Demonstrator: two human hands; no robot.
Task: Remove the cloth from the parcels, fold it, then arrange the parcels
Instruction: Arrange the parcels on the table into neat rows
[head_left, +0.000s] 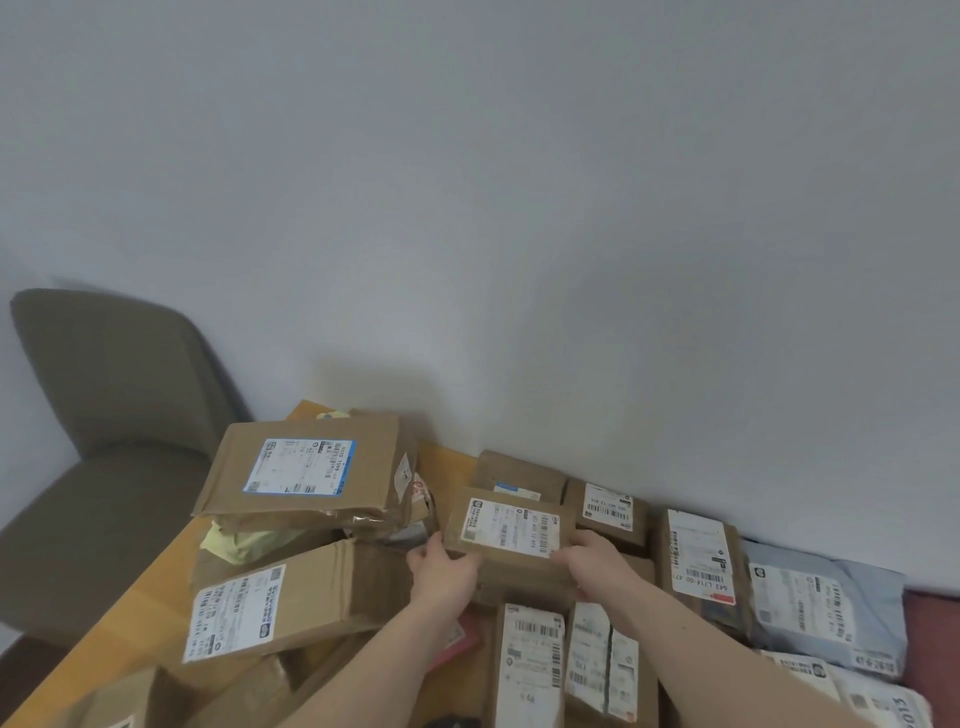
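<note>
A plain pale wall (519, 182) fills the upper part of the view, and below it a wooden table (130, 639) runs up against it, crowded with parcels. A brown upholstered chair (104, 441) stands at the table's left end, beside the wall. Near the middle, both hands hold a small cardboard box (511, 530) with a white barcode label on its top. The left hand (441, 569) grips its near left corner, thumb up along the left edge and fingers curled under; the right hand (592, 564) grips its near right corner, fingers curled over the edge onto the label. The box sits just above or on other brown parcels; whether it touches them cannot be told. To the left a large flat carton (306, 473) with a blue-bordered label lies tilted on top of a pale yellow package (234, 545), and below that a long carton (280, 608) with a white label lies slanted. Against the wall behind the held box sit two more small boxes (608, 512), one behind it and one to its right. Further right a brown parcel (701, 556) with a tall white label lies next to a grey plastic mailer bag (826, 608). Two upright labelled parcels (535, 665) stand side by side under the right forearm. No cloth can be made out among the parcels.
</note>
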